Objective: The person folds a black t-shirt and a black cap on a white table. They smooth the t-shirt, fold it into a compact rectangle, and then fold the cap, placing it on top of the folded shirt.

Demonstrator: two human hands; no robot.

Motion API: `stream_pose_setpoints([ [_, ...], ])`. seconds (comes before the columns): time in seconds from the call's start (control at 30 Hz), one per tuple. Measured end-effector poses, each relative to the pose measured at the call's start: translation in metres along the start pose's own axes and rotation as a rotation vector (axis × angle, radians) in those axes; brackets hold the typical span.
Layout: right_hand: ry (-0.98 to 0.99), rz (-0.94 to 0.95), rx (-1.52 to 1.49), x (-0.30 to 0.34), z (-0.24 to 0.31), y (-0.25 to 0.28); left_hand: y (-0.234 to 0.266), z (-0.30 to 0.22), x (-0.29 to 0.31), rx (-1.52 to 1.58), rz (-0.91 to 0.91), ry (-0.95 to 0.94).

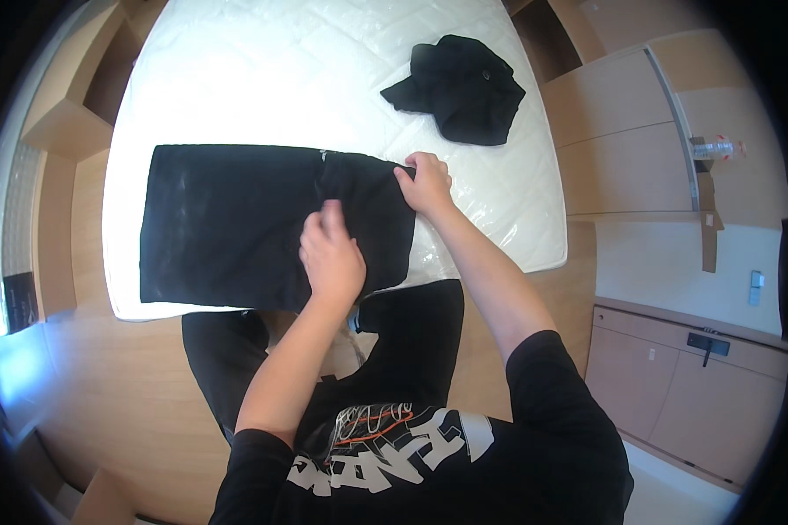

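From my remote seat, I see my left hand over the right part of the black cloth; its fingers look loosely together, but blur prevents me to tell if they pinch fabric. The cloth lies flat under these fingers and extends to their left, the wide mattress probably serving to support it evenly. My right hand is at the cloth's right edge, perhaps for steadying the corner; I cannot tell whether its fingers clamp. Beyond them lies another black garment, perhaps placed aside for working room.
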State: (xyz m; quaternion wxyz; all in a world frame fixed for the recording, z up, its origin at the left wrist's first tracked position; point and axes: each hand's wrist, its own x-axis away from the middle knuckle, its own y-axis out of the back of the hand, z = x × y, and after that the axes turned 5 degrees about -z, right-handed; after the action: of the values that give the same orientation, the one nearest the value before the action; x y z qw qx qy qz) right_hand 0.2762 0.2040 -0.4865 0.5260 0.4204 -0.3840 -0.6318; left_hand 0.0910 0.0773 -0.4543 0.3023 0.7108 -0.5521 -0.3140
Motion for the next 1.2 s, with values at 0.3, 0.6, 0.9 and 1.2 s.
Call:
stream_pose_setpoints([
  [0.3, -0.041, 0.362, -0.036, -0.021, -0.018, 0.014, -0.038, -0.003, 0.033, -0.289, 0.421, -0.364],
  [0.6, -0.171, 0.382, -0.146, -0.013, -0.023, 0.022, -0.046, 0.004, 0.063, -0.187, 0.214, -0.633],
  [0.9, 0.031, 0.377, 0.261, 0.030, 0.012, 0.075, -0.054, 0.013, 0.110, -0.074, 0.172, -0.664],
  [1.2, 0.791, 0.332, 0.130, 0.054, 0.009, 0.005, -0.056, 0.024, 0.113, -0.090, 0.222, -0.746],
])
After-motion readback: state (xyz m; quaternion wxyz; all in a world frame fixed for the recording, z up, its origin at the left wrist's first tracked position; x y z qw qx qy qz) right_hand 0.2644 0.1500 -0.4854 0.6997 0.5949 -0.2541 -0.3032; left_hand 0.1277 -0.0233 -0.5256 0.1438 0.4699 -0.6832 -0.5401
